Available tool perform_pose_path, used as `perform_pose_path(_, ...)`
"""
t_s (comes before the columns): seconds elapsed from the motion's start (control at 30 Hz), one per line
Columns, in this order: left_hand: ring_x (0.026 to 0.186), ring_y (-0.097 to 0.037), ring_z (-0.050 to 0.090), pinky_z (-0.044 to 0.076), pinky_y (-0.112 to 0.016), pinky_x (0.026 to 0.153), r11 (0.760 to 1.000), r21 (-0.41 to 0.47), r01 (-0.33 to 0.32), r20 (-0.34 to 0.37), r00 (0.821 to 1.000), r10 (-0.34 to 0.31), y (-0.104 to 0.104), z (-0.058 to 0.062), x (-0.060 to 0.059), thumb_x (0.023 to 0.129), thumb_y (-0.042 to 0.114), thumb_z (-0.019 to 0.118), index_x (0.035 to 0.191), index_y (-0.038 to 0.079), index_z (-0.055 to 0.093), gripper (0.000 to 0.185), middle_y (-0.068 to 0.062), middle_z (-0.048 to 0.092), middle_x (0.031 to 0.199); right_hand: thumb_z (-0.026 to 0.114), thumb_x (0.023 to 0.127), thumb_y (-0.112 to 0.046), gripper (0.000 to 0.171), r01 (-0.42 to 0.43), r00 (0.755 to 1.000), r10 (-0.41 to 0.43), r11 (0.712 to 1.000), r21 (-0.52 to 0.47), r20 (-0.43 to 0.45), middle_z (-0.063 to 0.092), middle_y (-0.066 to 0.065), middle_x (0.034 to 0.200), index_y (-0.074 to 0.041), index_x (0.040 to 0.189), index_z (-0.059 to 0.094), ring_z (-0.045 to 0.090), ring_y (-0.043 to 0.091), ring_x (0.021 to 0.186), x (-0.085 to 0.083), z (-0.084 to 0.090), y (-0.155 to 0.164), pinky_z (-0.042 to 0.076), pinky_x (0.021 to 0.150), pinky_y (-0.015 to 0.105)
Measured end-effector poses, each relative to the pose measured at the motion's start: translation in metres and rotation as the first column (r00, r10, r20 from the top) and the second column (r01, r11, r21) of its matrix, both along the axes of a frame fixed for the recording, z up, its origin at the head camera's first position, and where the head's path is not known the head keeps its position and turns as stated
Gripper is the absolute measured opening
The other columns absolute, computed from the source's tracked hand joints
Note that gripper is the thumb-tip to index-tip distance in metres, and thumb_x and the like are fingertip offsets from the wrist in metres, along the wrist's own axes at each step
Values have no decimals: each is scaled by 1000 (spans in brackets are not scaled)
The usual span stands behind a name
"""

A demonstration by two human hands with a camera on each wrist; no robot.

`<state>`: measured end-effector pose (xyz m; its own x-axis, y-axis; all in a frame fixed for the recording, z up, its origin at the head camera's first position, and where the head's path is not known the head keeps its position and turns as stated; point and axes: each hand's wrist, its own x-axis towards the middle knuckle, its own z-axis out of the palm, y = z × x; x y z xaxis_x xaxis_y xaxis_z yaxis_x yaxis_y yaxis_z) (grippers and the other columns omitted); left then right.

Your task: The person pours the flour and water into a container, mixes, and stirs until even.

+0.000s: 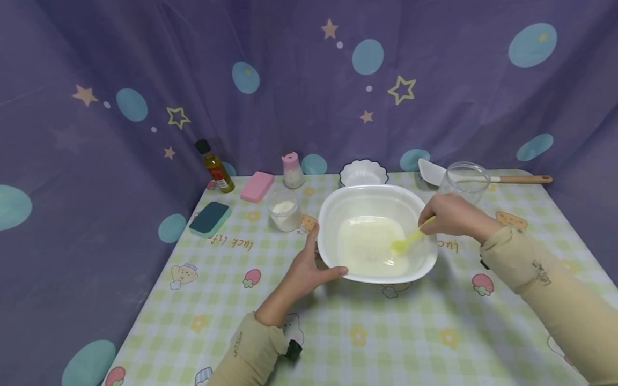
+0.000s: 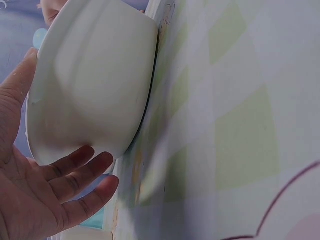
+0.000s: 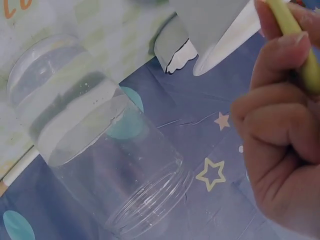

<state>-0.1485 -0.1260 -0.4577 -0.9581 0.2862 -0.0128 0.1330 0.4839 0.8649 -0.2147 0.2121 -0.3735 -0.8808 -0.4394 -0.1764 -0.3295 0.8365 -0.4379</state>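
On the checked tablecloth point(image 1: 386, 332), white bowl point(image 1: 376, 206) between hands: left point(image 1: 304, 271) open against it, right point(image 1: 449, 214) gripping yellow spoon point(image 1: 407, 241).

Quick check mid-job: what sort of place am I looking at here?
Likely a staged home-kitchen set: a checked cartoon tablecloth, a purple star-printed backdrop cloth, and a white plastic mixing bowl with milky liquid.

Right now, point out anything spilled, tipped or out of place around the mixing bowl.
Nothing stands out. The white bowl sits level, its milky liquid contained; the left hand steadies its rim, the right hand holds the yellow spoon.
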Motion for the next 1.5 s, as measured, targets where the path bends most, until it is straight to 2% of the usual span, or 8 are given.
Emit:
perform_pose_path(0.13, 124, -22, 51, 36, -50, 106, 1000, 8, 4, -2, 1000, -4, 0, 0, 0, 74, 47, 83, 158, 26, 1, 120, -10, 45, 147, 73, 82, -13, 8, -61, 997, 62, 998, -33, 46, 72, 0, 83, -10, 86, 79, 64, 13, 75, 2, -4, -4, 54, 69, 36)
perform_pose_path(0.33, 120, -21, 53, 37, -48, 105, 1000, -5, -2, 3, 1000, 2, 0, -1, 1, 74, 46, 83, 158, 26, 1, 120, -9, 48, 145, 74, 82, -15, 7, -100, 994, 103, 992, -80, 33, 73, -1, 85, -12, 87, 79, 66, 13, 76, 7, -14, -21, 55, 70, 34)
perform_pose_path(0.53, 131, -24, 45, 34, -51, 107, 1000, -25, -17, 3, 1000, 17, 1, -2, 1, 73, 48, 83, 158, 24, 2, 120, -11, 39, 152, 77, 81, -18, 4, -144, 987, 136, 985, -96, -81, 73, -4, 82, -15, 83, 79, 65, 14, 78, 10, -28, -40, 53, 76, 39)
perform_pose_path(0.63, 130, -22, 46, 33, -50, 108, 999, -28, -19, 10, 1000, 20, 1, -2, 0, 72, 49, 83, 158, 25, 1, 121, -10, 40, 151, 77, 81, -17, 3, -148, 982, 131, 982, -118, -139, 72, -6, 80, -16, 81, 79, 65, 15, 78, 10, -34, -48, 52, 77, 39)
perform_pose_path(0.73, 129, -21, 47, 33, -50, 108, 1000, -23, -17, 8, 1000, 17, 1, -2, 0, 73, 49, 83, 158, 24, 1, 121, -9, 41, 150, 76, 82, -18, 4, -123, 978, 100, 985, -120, -183, 73, -7, 80, -16, 79, 79, 66, 18, 79, 8, -40, -55, 51, 77, 41)
perform_pose_path(1.0, 127, -18, 49, 34, -47, 108, 1000, -4, -8, 12, 1000, 9, 1, 0, 0, 73, 48, 83, 158, 24, 0, 121, -7, 44, 149, 75, 82, -19, 8, 7, 974, -31, 994, -105, -224, 75, 0, 88, -13, 85, 80, 68, 28, 87, -2, -43, -61, 50, 81, 47)
perform_pose_path(1.23, 126, -21, 50, 35, -48, 107, 1000, 11, 3, 5, 1000, -3, 1, 0, 0, 74, 46, 84, 158, 23, 0, 121, -11, 44, 148, 75, 83, -19, 13, 137, 962, -161, 983, -120, -219, 74, 6, 90, -9, 90, 78, 66, 30, 86, -13, -43, -52, 49, 79, 47)
perform_pose_path(1.5, 127, -23, 49, 35, -51, 106, 1000, 9, 7, -7, 1000, -7, 1, 2, 0, 75, 45, 83, 158, 23, 0, 120, -12, 43, 148, 74, 84, -19, 18, 209, 951, -229, 971, -115, -209, 72, 14, 95, -4, 93, 77, 63, 32, 84, -15, -34, -33, 48, 74, 47)
